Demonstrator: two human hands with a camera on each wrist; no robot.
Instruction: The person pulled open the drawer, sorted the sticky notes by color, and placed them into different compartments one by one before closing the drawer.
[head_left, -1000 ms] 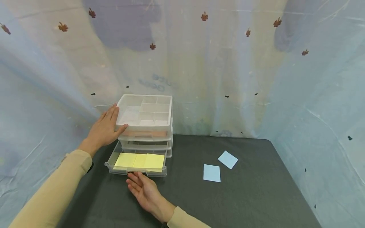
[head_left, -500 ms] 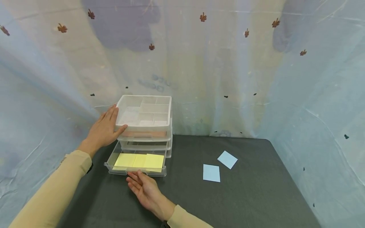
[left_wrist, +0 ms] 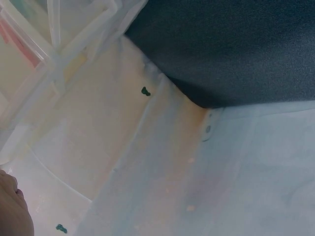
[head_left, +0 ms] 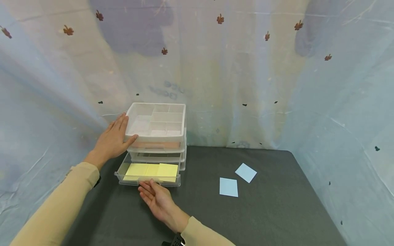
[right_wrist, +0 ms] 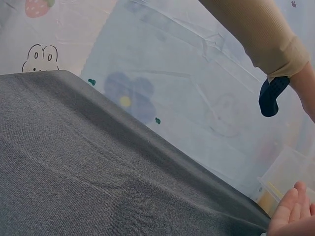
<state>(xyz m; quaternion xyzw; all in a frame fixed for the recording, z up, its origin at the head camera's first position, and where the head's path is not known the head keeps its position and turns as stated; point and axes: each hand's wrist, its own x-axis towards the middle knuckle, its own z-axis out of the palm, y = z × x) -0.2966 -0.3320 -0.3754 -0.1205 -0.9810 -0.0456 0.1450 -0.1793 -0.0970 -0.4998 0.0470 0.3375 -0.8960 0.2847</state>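
A white and clear plastic drawer organizer [head_left: 140, 124] stands at the left back of the table. Its lowest clear drawer [head_left: 127, 181] is pulled partway out and holds yellow sticky notes [head_left: 167, 171] side by side. My left hand [head_left: 112, 140] rests along the organizer's upper left side, fingers straight and thumb at the front edge. With relaxed fingers, palm turned up, my right hand [head_left: 161, 203] touches the middle of the drawer's front. In the left wrist view only a bit of the left hand [left_wrist: 14, 209] shows, at the lower left corner.
Two light blue square notes [head_left: 228, 187] lie apart on the dark grey table [head_left: 277, 205], right of the organizer. Something orange [head_left: 157, 145] shows through an upper drawer. A patterned curtain [head_left: 209, 75] hangs behind and at both sides.
The lowest drawer has slid slightly inward, and my right hand has moved forward with it. My left hand keeps its place on the organizer. The blue notes stay where they were.
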